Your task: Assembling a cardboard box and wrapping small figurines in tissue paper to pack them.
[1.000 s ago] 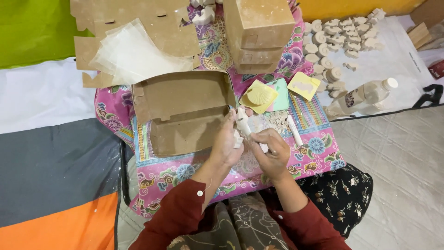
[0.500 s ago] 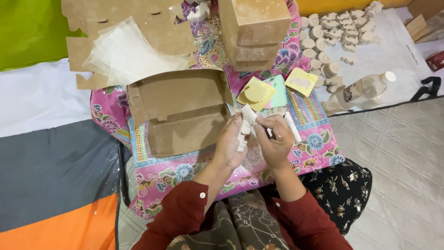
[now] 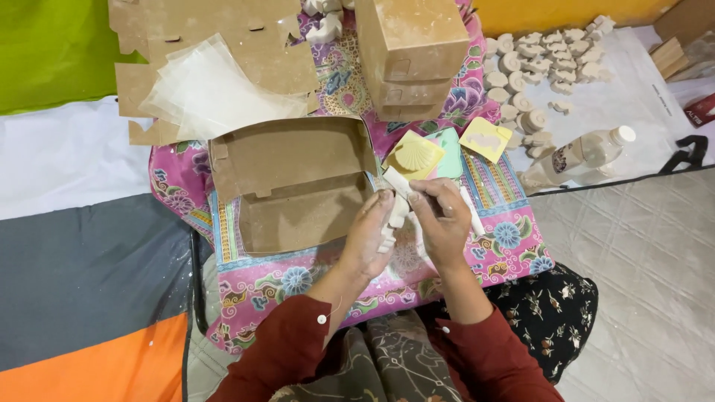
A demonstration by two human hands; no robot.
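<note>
In the head view, the person sits on the floor and looks down at a pink flowered cloth [image 3: 477,257]. The left hand [image 3: 366,238] and the right hand [image 3: 445,223] meet over the cloth, just beside an open brown box [image 3: 294,186]. Between them is a small white plaster piece [image 3: 397,212]. The left hand's fingers curl around its lower part. The right hand's fingers pinch its top end. Both hands are closed on it, and both are dusty white.

The piece looks hard and dry, like chalk. It is probably light, and it could chip or snap if squeezed hard or dropped. It looks thin at the ends, so the thicker middle seems the safest place to hold it, with soft fingers. The white dust may make it a bit slippery.

Near the hands lie a yellow shell mould [image 3: 414,155], a green mould [image 3: 449,143] and another yellow mould [image 3: 485,138]. Closed brown boxes [image 3: 411,56] are stacked farther up. Many more white plaster shapes [image 3: 536,67] sit on a white sheet to the right, next to a plastic bottle [image 3: 581,158]. Clear plastic sheets [image 3: 216,93] rest on flat cardboard [image 3: 208,37].
</note>
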